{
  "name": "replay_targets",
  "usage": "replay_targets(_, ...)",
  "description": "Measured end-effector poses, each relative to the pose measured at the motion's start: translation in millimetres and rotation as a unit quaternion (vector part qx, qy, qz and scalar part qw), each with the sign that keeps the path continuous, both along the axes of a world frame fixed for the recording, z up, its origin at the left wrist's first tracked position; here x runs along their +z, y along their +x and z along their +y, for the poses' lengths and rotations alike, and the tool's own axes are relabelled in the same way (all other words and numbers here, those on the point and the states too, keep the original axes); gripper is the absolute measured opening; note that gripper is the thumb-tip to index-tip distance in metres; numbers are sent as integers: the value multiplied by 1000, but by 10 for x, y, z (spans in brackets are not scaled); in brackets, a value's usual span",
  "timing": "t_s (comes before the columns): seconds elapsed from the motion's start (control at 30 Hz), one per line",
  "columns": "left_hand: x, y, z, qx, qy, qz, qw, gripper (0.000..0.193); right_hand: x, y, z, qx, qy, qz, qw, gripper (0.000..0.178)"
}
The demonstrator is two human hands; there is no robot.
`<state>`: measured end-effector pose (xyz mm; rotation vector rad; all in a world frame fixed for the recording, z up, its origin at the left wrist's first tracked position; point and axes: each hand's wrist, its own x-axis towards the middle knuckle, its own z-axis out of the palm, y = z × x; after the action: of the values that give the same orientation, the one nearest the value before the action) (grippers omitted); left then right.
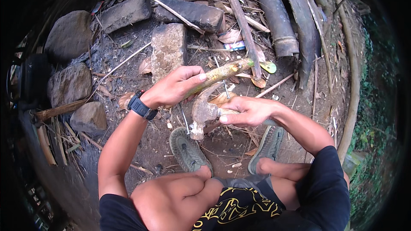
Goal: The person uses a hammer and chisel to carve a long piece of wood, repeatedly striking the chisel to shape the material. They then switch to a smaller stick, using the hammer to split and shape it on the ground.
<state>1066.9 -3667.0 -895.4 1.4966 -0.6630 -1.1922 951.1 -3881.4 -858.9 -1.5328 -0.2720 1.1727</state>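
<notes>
My left hand (pixel 180 84) is wrapped round a short greenish-brown stick (pixel 229 69), thumb along its top, and holds it slanting up to the right. A long nail (pixel 225 87) shows above and below the stick and seems to pass through it. Below my left hand a second nail (pixel 183 117) points down, its lower end beside the hammer's face; its upper end is hidden. My right hand (pixel 250 111) grips a worn claw hammer (pixel 204 110) close to its head. The hammer's claw reaches up towards the stick; whether they touch I cannot tell.
Several stones (pixel 70 34) and rough blocks (pixel 169 49) lie ahead and left on dark soil. Thick bamboo pieces (pixel 276 21) and a long pole (pixel 239 13) lie at the far right. Dry leaves, twigs and a small wrapper (pixel 234 46) litter the ground. My shoes (pixel 188 149) are below the hammer.
</notes>
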Motion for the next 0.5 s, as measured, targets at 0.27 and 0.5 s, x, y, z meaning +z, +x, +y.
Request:
replay_targets(0.27,-149,-14,57,-11,32,-21,999,32,-100,-141,26,-105,53,72,990,42)
replay_targets(0.5,6,11,56,0,38,-130,991,35,-143,-144,74,-158,38,103,981,40)
